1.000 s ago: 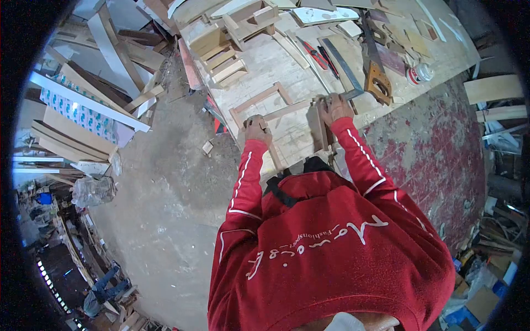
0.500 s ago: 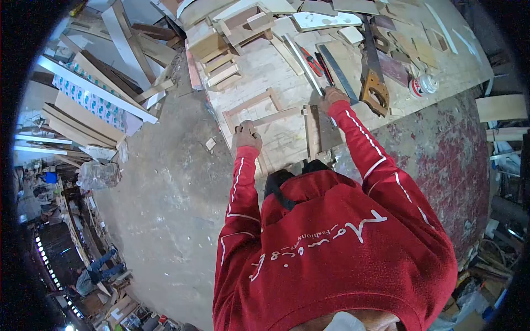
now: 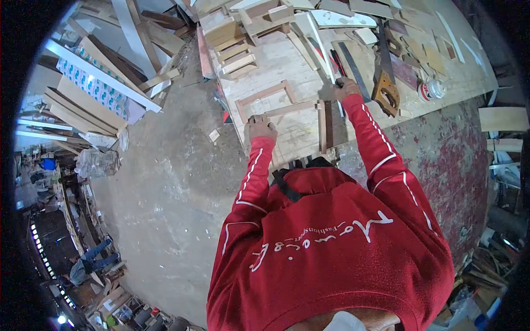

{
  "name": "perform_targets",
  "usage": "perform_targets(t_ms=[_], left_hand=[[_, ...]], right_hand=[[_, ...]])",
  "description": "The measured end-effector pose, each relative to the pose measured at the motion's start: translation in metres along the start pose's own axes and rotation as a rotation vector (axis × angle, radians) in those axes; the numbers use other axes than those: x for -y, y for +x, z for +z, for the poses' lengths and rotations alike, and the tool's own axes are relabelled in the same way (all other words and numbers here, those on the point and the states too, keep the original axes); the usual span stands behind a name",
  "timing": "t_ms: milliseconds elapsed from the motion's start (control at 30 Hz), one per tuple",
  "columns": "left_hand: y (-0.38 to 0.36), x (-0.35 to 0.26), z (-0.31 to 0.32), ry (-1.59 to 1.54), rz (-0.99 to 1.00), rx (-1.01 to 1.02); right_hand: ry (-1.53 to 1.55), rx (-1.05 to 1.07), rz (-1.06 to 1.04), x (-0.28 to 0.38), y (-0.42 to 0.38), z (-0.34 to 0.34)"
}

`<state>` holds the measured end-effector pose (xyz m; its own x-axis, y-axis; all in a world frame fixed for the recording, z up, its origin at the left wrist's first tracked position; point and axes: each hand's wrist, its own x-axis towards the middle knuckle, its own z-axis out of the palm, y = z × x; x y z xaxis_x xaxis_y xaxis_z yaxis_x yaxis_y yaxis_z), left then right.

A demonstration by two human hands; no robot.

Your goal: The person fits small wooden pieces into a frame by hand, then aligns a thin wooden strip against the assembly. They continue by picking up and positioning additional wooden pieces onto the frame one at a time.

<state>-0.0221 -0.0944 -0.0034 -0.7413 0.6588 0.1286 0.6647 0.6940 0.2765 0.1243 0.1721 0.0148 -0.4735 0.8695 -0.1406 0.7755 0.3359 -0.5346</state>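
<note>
the wooden frame pieces (image 3: 293, 108) lie flat on the workbench (image 3: 292, 140). they look light and stiff, with dry wood that shouldn't slip much; the thin rails could shift or strain at the corners, so lifting by both sides near the joints seems wise. the left hand (image 3: 260, 129) rests at their left end, fingers bent over the wood; whether it grips or only presses, i can't tell. to their upper right, the right hand (image 3: 346, 88) looks closed on the near end of a long pale strip (image 3: 322, 47), fingers curled with little gap.

just beyond the frame pieces sit small wooden assemblies (image 3: 238, 65), limiting room on that side. to their right are a dark flat bar (image 3: 353, 63) and the handsaw (image 3: 386, 91), with a white can (image 3: 432, 90) farther out. the bar and saw crowd any sideways swing of the strip.
</note>
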Motion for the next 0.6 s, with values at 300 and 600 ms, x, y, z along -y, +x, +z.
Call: perform_targets(t_ms=[300,600], left_hand=[[0.002,-0.002,-0.014,0.067,-0.083,0.157],[0.002,0.001,-0.035,-0.414,0.082,-0.101]], right_hand=[[0.541,-0.134,-0.179,0.030,-0.011,-0.002],[0.919,-0.061,-0.201,0.059,-0.068,-0.007]])
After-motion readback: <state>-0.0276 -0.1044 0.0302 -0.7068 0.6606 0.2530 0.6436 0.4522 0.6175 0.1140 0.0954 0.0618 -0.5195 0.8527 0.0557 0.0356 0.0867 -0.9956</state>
